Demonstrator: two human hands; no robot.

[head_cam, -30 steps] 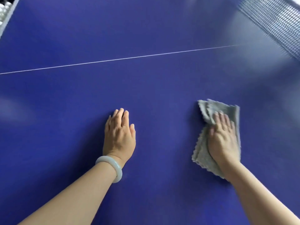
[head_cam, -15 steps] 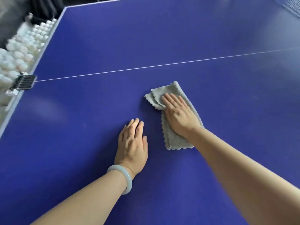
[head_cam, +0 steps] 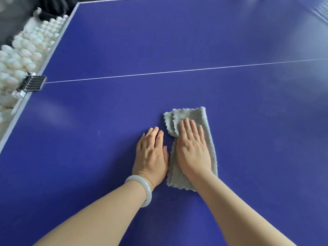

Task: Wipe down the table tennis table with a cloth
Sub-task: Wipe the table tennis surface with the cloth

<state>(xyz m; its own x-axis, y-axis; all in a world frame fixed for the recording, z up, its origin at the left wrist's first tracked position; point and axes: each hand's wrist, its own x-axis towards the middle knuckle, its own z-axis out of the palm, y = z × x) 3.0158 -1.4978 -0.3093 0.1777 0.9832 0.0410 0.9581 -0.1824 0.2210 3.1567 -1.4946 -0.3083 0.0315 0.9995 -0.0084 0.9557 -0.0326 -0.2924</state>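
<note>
A folded grey cloth (head_cam: 209, 139) lies flat on the blue table tennis table (head_cam: 159, 41), near the middle of the view. My right hand (head_cam: 192, 148) presses down on the cloth with straight fingers and covers most of its centre. My left hand (head_cam: 151, 153) rests palm-down on the bare table surface directly left of the cloth, its thumb close to the cloth's edge. A pale bangle (head_cam: 142, 189) sits on my left wrist.
A thin white centre line (head_cam: 177, 71) crosses the table. The table's left edge (head_cam: 35, 75) carries a metal clamp (head_cam: 31, 83). Beyond that edge lies a heap of several white balls (head_cam: 21, 50). A corner of the net (head_cam: 321, 8) shows at the top right.
My right hand has slid the cloth leftward across the table until it lies beside my left hand. The view has swung left, showing the table's edge and the balls.
</note>
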